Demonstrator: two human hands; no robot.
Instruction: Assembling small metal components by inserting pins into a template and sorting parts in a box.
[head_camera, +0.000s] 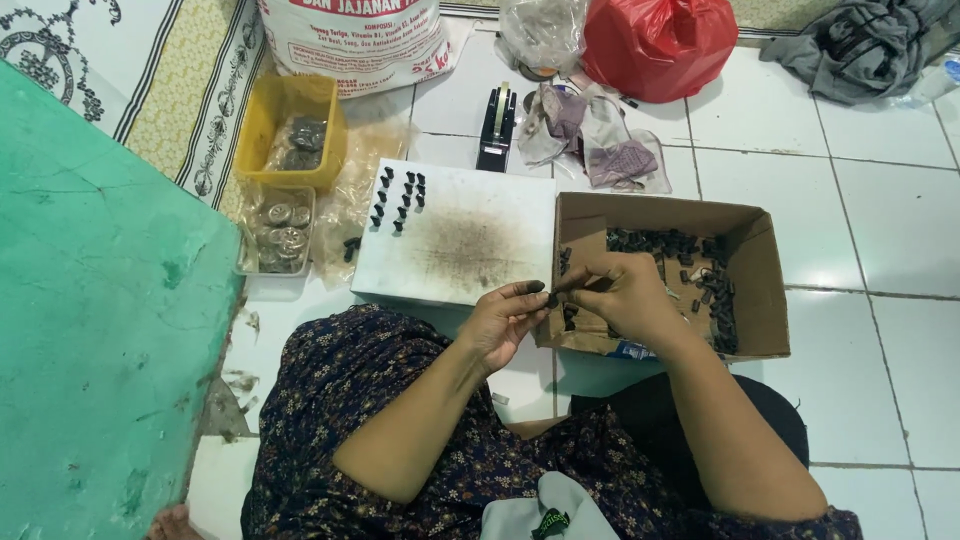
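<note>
Seated work on a white tiled floor, seen from above. At far left, a yellow plastic tub (290, 130) and a clear shallow plastic tray (277, 232) hold round, silvery metal pieces. Beside them lies a white flat board (470, 240), its centre smudged grey, with short rows of small black upright pieces (399, 198) standing near its far left corner.

At the board's near edge the left hand (503, 318), fingertips blackened, pinches a small dark plug-like piece (537, 287) between thumb and forefinger. Touching it from the right, the right hand (622, 295) is closed in a narrow pinch on the same piece or a second one; which cannot be told.

The piece appears light, rigid and sooty, likely to smear and slip, so it is probably best taken by its sides with the fingertips.

To the right, an open brown cardboard box (760, 270), creased and soft-walled, holds a loose heap of similar black pieces (700, 275). Behind stand a black tape dispenser (496, 125) and a glossy red plastic bag (655, 40).
</note>
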